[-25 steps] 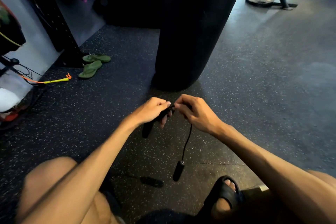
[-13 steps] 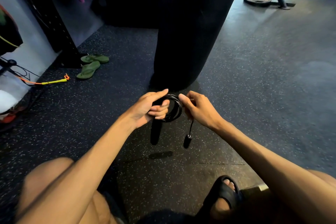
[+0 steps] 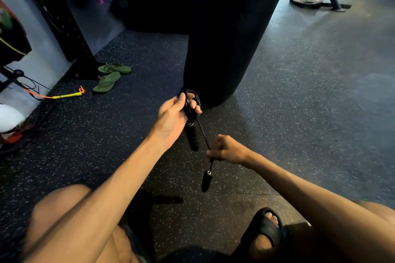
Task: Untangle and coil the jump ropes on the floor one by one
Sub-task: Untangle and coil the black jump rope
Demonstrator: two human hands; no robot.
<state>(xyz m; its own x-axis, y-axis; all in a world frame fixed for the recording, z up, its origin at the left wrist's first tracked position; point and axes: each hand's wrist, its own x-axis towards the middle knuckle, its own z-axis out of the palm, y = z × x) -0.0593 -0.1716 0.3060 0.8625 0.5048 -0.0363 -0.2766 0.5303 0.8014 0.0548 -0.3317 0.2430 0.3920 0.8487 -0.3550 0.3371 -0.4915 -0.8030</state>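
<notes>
Nearest to us, our right hand (image 3: 227, 150) pinches the thin black jump rope (image 3: 203, 132) just above its dangling handle (image 3: 206, 180). Farther, our left hand (image 3: 174, 117) closes its fingers on the small coil (image 3: 192, 97) and the other handle (image 3: 192, 136). The cord seems light, springy and slippery, so we judge it best held near the handles.

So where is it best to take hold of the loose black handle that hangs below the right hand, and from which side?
Grip the hanging handle around its middle, from below or its open right side. It hangs nearly upright, clear of the floor, on the cord the right hand pinches just above it. The left hand holds the coil.
</notes>
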